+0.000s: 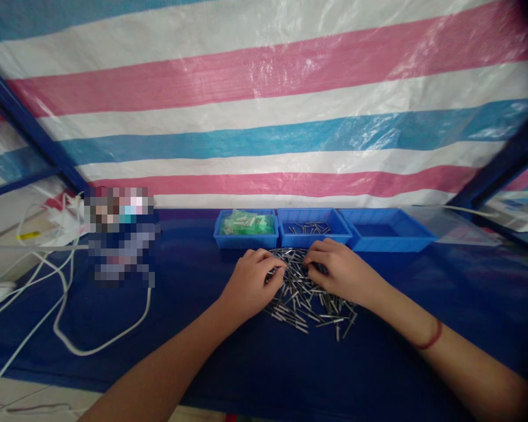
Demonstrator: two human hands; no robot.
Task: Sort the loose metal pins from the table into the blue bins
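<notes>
Resting on a heap of small metal pins (305, 302), our two hands sit close together at the middle of the blue cloth (229, 363) that covers the table. Our left hand (251, 282) lies palm down at the heap's left edge, its fingers curled in and the fingertips pinched together over a few pins — whether any pin is truly clamped between them we cannot tell. Our right hand (337, 269) lies on the far right part of the heap, fingers bent and drawn together on the pins; again the grip itself is hidden. A thin red band (431, 337) circles our right wrist.

The pins spread loosely toward us from between the hands, crossing one another in no order.

Just beyond the hands stand three blue trays side by side, touching. The left tray (245, 239) holds pale green pieces, too small to make out. The middle tray (313, 236) holds a thin scatter of pins. The right tray (393, 239) shows only its blue floor.

To the left, white cables (66, 328) loop across the cloth and off its edge, near a blurred patch that we cannot read. Behind everything hangs a striped tarpaulin (264, 88) — pink, white and blue bands — with dark blue frame bars (30, 126) at either side.
</notes>
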